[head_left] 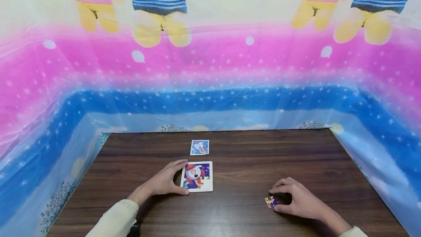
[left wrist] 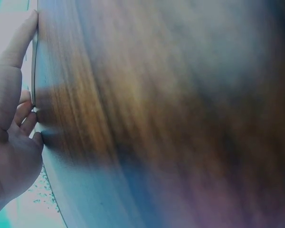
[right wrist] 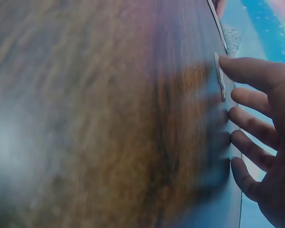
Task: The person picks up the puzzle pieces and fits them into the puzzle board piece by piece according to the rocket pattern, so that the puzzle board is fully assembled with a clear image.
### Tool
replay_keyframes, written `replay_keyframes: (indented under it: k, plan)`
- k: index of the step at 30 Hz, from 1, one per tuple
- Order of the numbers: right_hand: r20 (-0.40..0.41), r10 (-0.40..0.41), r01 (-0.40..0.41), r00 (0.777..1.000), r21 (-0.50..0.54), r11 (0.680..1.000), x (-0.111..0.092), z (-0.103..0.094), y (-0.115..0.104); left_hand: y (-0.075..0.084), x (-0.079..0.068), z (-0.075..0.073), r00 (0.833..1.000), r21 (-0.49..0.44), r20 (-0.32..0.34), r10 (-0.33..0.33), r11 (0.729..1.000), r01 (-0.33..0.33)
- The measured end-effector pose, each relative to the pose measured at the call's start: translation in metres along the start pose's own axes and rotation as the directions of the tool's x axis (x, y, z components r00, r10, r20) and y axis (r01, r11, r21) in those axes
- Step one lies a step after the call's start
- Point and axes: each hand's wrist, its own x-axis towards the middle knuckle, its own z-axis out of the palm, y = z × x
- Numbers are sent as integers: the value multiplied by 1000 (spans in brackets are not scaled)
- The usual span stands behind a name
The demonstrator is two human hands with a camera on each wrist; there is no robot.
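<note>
A small square jigsaw puzzle in a white-edged tray [head_left: 211,182] lies on the table, showing a white cartoon character in red, with a pale gap at its lower right. My left hand [head_left: 166,180] grips the tray's left side, thumb at the near edge and fingers at the far corner. Seen edge-on in the left wrist view, the tray [left wrist: 34,71] spans thumb to fingers. Off to the right, my right hand [head_left: 300,200] pinches a purple and yellow puzzle piece [head_left: 271,202] between thumb and fingers. In the right wrist view this piece [right wrist: 220,78] appears as a thin edge.
A small picture card [head_left: 199,147] with a similar image lies just beyond the tray. The dark wooden table [head_left: 240,178] meets a patterned cloth [head_left: 210,101] hanging at its back and sides. Much of both wrist views is blurred wood grain.
</note>
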Motion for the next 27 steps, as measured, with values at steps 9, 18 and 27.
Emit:
replay_keyframes:
  k: [9,18,27]
  plan:
    - [-32,-35,35,999,9,999,2,1,-2,0,0,0,1000,9,-5,8,1000,-8]
    - [-28,-30,31,999,27,999,2,0,-5,-2,0,1,1000,6,-7,17,1000,-17]
    - [-40,-85,86,996,18,996,4,1,-4,-4,1,1,1000,28,-13,26,999,-25]
